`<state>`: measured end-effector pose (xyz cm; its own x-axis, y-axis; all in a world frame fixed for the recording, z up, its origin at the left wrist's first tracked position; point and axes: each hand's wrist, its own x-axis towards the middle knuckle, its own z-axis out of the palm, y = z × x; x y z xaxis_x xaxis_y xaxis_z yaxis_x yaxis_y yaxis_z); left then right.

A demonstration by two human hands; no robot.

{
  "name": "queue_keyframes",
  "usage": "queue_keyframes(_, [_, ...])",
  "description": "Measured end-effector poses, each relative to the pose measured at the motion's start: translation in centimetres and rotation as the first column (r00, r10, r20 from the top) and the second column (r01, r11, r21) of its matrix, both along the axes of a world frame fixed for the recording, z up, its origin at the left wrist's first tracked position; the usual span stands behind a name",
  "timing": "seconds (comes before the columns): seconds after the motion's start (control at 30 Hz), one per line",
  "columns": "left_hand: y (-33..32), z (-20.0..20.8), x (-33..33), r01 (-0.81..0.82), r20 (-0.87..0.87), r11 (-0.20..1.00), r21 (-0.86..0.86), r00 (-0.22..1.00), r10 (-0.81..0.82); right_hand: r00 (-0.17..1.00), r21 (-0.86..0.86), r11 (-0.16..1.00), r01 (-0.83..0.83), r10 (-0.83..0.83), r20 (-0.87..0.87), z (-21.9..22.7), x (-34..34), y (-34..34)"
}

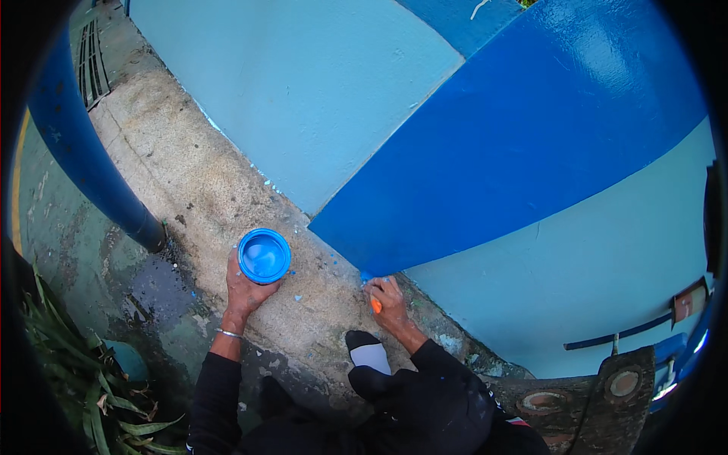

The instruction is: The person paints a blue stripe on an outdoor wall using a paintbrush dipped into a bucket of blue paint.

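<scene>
My left hand (244,292) is wrapped round a round tub of blue paint (264,256), held out over the concrete strip with its open top facing up. Down at the foot of the wall, my right hand (388,302) grips a paintbrush by its orange handle (375,305). The brush's blue tip (365,276) meets the bottom edge of a dark blue painted band (485,167). Light blue wall (303,91) lies to the left of that band, and paler blue-green wall (576,265) to its right. Most of the brush is hidden by my fingers.
A blue post (98,167) stands at the left, near a metal drain grate (91,64). Spiky plants (83,379) grow at the lower left. Paint specks dot the concrete strip (197,152). At the lower right are brown blocks with round recesses (622,387).
</scene>
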<state>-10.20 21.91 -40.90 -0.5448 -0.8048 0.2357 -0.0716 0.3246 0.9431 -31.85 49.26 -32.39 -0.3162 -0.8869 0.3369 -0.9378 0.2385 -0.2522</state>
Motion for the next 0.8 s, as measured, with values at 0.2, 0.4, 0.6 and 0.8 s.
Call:
queue_keyframes(0.2, [-0.8,-0.5,1.2,-0.039,0.056,0.999,-0.022,0.998,0.04,0.992,-0.206,0.978,-0.043,0.017,-0.128,4.9,1.1,-1.9])
queue_keyframes(0.4, [-0.3,0.1,-0.5,-0.015,0.004,1.0,-0.023,1.0,0.015,1.0,-0.009,1.0,-0.018,0.017,-0.018,0.5,0.3,-2.2])
queue_keyframes(0.6, [-0.2,0.3,1.3,0.003,-0.05,0.998,0.067,0.999,0.0,0.994,-0.174,0.984,0.029,-0.047,-0.101,4.6,-0.1,-2.3])
queue_keyframes(0.8, [0.0,0.8,0.4,0.029,-0.016,0.997,0.075,0.999,-0.028,0.939,-0.414,0.91,0.006,-0.147,-0.31,17.1,1.1,2.6])
